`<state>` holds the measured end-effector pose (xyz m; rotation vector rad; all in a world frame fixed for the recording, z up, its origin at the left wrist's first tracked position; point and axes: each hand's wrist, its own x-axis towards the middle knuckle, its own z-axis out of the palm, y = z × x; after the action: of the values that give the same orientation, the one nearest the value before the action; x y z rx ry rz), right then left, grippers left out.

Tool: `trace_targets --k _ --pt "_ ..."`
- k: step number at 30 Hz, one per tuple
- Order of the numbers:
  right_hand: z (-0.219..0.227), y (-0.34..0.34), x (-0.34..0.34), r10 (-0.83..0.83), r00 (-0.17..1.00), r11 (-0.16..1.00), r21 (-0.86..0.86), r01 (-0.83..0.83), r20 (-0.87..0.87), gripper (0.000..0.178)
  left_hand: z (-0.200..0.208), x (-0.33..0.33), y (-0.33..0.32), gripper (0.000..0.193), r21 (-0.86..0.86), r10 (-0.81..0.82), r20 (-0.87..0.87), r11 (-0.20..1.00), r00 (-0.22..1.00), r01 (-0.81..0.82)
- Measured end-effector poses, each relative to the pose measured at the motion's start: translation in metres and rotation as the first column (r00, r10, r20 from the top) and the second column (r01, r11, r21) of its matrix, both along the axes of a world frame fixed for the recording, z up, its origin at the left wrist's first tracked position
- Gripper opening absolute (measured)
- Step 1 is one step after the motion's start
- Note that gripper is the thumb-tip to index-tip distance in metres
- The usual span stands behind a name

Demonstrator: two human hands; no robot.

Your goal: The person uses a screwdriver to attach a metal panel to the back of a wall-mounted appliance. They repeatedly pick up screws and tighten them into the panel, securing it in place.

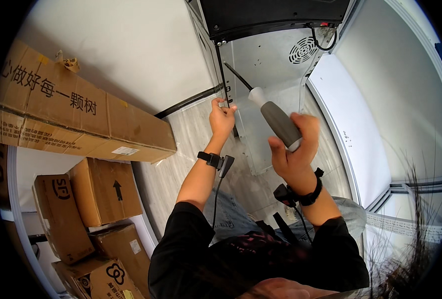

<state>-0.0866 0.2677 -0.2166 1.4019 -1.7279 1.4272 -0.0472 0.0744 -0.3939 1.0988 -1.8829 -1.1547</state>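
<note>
My right hand [300, 147] is wrapped round the butt of a screwdriver [280, 122] with a thick grey handle and a pale collar. Its dark shaft points up and left, and the tip looks close to the thin black upright edge [223, 70] of a metal cabinet. Lower on that same edge is my left hand [222, 119], its fingers curled and pressed together. Whatever they may pinch is too small to make out. Behind the screwdriver stands the cabinet's clear or shiny panel [260, 134], with a round slotted vent [303, 50] near its top right.
A black unit [280, 17] with a looped cable [325, 47] sits atop the cabinet. On the left, a long cardboard box [81, 109] lies above several smaller cartons [106, 192]. A white panel [350, 119] leans at the right. Straps with cabled devices [221, 164] circle both wrists.
</note>
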Motion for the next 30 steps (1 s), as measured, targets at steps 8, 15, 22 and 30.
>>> trace_targets --k 8,15,22,30 --pt "-0.001 -0.001 -0.006 0.097 0.991 0.995 0.045 -0.093 -0.09 0.049 -0.005 -0.001 -0.001 0.039 -0.016 -0.007 -0.012 1.0 1.0 0.006" --pt "-0.009 -0.006 -0.014 0.107 0.994 0.991 -0.089 -0.103 0.039 0.046 -0.007 -0.002 -0.002 0.037 -0.022 0.008 -0.035 1.0 0.999 -0.008" --pt "-0.012 -0.005 -0.015 0.116 0.991 0.986 -0.128 -0.106 0.069 0.044 -0.004 0.0 -0.001 0.037 -0.003 -0.013 -0.051 1.0 0.999 0.012" --pt "-0.012 0.003 -0.018 0.096 0.994 0.973 -0.218 -0.08 0.061 0.042 -0.003 0.0 0.0 0.037 0.014 0.001 -0.046 1.0 0.999 0.0"
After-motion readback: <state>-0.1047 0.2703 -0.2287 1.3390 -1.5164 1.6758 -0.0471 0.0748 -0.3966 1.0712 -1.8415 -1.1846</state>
